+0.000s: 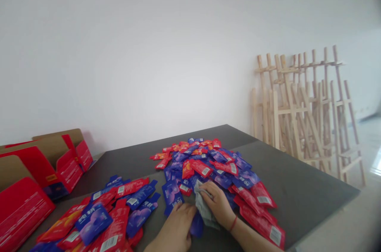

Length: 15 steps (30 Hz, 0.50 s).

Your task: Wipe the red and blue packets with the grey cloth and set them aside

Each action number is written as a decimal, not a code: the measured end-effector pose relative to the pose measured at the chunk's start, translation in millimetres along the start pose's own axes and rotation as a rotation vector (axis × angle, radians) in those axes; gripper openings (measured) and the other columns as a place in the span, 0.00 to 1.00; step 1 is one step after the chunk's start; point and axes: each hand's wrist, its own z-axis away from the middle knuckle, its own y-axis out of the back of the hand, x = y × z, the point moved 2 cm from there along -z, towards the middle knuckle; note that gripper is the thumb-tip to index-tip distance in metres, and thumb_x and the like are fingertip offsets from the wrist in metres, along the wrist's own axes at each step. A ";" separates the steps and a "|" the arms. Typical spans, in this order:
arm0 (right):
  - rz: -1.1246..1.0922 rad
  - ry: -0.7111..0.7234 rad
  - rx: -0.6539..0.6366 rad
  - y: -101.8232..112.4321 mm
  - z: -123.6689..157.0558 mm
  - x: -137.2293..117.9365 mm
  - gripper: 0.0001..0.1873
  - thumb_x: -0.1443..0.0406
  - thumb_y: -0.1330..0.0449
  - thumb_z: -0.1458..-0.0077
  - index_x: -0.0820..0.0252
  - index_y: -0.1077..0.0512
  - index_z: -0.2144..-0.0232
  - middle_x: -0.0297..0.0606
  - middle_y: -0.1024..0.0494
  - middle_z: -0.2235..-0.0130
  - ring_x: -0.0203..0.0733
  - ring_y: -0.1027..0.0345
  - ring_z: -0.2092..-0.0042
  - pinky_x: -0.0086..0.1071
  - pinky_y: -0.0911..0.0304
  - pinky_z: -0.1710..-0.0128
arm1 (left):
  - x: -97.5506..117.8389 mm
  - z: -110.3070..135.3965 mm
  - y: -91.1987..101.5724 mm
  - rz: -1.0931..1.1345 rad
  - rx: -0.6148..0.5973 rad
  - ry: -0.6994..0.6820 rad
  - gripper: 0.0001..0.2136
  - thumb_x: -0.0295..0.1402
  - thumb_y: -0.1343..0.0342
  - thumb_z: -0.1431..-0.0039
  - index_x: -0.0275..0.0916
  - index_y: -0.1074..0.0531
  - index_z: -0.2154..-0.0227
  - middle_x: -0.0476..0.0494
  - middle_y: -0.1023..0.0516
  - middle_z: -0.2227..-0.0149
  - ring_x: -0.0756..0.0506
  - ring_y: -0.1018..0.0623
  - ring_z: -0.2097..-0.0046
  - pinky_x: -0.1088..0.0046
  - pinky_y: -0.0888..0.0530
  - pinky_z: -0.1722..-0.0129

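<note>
My right hand (pixel 218 204), with a thin red cord at the wrist, is closed on a pale grey cloth (pixel 205 208). My left hand (pixel 178 222) is closed around a blue pouch (pixel 197 224), whose end shows between the two hands. The cloth lies against this pouch. Just beyond my hands spreads a large pile of red and blue pouches (pixel 205 168), several with white barcode labels. Another blue pouch (pixel 172 192) lies flat directly ahead of my left hand. My left fingertips are partly hidden.
A second heap of red and blue pouches (pixel 116 212) lies to the left. Open red cardboard boxes (pixel 59 164) stand at the far left of the dark table (pixel 285 176). Wooden easels (pixel 300 113) lean by the white wall (pixel 149 53) at right.
</note>
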 end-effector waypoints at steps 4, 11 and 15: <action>0.055 0.057 -0.051 -1.9 0.3 -6.3 0.14 0.59 0.48 0.33 0.57 0.24 0.63 0.42 0.21 0.61 0.46 0.29 0.57 0.38 0.33 0.53 | -8.0 18.9 -12.0 0.103 -0.114 -0.200 0.22 0.26 0.45 0.52 0.51 0.26 0.54 0.49 0.21 0.45 0.42 0.27 0.40 0.56 0.38 0.35; 0.407 0.269 -0.500 -5.9 5.8 -28.8 0.10 0.66 0.41 0.41 0.58 0.24 0.57 0.38 0.21 0.58 0.45 0.31 0.56 0.37 0.37 0.53 | -54.2 50.7 -53.3 0.031 0.405 0.273 0.33 0.40 0.37 0.49 0.34 0.36 0.40 0.27 0.30 0.38 0.32 0.30 0.37 0.51 0.29 0.40; 0.524 0.373 -0.698 -1.0 19.9 -44.5 0.12 0.61 0.36 0.45 0.54 0.25 0.57 0.34 0.22 0.58 0.45 0.32 0.57 0.36 0.38 0.59 | -55.4 52.5 -75.2 -0.021 0.377 0.248 0.48 0.38 0.27 0.63 0.35 0.39 0.37 0.26 0.31 0.38 0.29 0.31 0.37 0.47 0.32 0.39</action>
